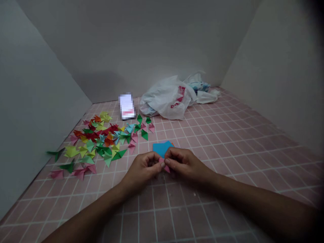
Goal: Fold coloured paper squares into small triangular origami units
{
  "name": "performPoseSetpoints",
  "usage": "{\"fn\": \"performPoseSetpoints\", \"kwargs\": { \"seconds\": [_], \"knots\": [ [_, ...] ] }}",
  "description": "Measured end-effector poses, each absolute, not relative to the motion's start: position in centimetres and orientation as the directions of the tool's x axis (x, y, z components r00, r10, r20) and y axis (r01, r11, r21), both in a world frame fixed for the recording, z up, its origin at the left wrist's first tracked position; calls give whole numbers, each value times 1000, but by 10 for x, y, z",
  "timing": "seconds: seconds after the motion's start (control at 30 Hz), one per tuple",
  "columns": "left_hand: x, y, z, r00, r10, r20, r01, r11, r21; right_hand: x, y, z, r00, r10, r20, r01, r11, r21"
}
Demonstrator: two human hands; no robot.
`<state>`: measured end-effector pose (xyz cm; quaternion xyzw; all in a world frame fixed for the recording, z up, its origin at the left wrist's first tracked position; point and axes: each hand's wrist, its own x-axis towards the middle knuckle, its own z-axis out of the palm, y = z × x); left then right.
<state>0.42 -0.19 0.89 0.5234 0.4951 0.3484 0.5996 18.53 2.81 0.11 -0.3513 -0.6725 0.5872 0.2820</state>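
Note:
Both hands meet above the tiled floor, pinching a small folded piece of pink origami paper. My left hand is closed on its left side, thumb and index finger together. From the right, my right hand is closed on the same paper, its fingertips almost touching those of the left. The fingers hide much of the paper, so its exact folded shape does not show. Just beyond the hands lie blue paper sheets, with a bit of orange paper peeking out at their right edge.
Many folded paper cranes in several colours are spread over the left of the pink tiled floor. A phone with a lit, blurred screen stands behind them. White plastic bags lie by the back wall.

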Motion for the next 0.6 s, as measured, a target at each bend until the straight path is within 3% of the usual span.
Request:
{"fn": "performPoseSetpoints", "kwargs": {
  "seconds": [0.2,0.4,0.6],
  "knots": [
    [5,-4,6,304,913,-270,23,277,961,186,25,3,-529,842,109,257,281,-925],
    [2,-2,9,324,905,-275,131,245,961,186,29,-1,-624,780,54,196,222,-955],
    [9,-6,4,341,904,-258,14,269,963,186,20,-2,-484,859,166,229,308,-924]
  ]
}}
